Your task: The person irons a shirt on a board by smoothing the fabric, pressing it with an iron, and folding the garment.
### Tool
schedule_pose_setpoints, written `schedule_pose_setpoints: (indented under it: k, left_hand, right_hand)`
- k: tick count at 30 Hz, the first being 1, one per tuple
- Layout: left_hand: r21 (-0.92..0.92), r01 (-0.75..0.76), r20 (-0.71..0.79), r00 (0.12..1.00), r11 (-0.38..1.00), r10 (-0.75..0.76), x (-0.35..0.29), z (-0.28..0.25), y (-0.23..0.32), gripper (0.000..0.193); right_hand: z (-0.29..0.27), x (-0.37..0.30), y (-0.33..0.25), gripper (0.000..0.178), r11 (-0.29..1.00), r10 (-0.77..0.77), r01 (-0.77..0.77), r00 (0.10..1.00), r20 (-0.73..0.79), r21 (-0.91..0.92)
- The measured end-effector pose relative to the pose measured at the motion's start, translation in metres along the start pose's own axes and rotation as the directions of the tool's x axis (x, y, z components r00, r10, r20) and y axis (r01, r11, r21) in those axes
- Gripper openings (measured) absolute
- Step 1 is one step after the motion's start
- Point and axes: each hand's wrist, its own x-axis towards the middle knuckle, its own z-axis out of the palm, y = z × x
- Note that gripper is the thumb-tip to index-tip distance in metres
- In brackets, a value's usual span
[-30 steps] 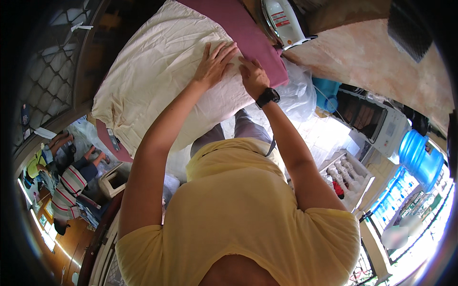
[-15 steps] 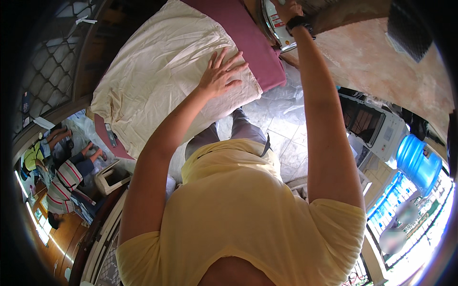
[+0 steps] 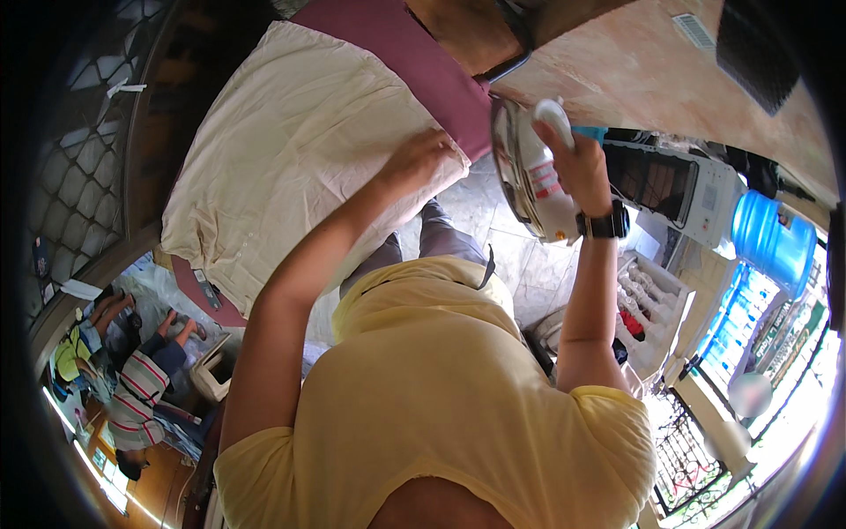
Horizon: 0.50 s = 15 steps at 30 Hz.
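Note:
A wrinkled cream cloth with small button-like dots lies over a maroon padded board. Near the cloth's right corner is my left hand, its fingers drawn together on the fabric; they look slightly blurred. My right hand, with a black watch on the wrist, is closed round the pale handle of a clothes iron. The iron is in the air to the right of the board, apart from the cloth, tilted with its shiny soleplate side toward the board.
A white appliance and a blue water jug stand at the right. Below them is a white crate with wrapped items. At the far left, people sit near a beige bin. A dark lattice screen borders the left.
My right hand has brought the iron from the far top edge nearer to me, beside the board. My left hand has gone from spread flat to gathered fingers, nearer the cloth's right corner.

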Motion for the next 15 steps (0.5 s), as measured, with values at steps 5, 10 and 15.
schedule_pose_setpoints:
  k: [5, 10, 15]
  left_hand:
    - [0.287, -0.007, 0.205, 0.977, 0.958, -0.054, 0.021, 0.031, 0.025, 0.019]
    - [0.447, -0.25, 0.355, 0.931, 0.859, 0.086, 0.034, 0.026, 0.025, 0.022]
    - [0.479, -0.221, 0.452, 0.892, 0.849, -0.023, 0.043, 0.016, 0.035, 0.022]
  right_hand:
    - [-0.004, -0.037, 0.044, 0.059, 0.976, 0.209, -0.202, 0.973, -0.094, 0.082]
    - [0.004, -0.044, 0.067, 0.065, 0.966, 0.207, -0.187, 0.973, -0.1, 0.179]
    - [0.019, -0.049, 0.083, 0.069, 0.979, 0.145, -0.137, 0.989, -0.043, 0.148]
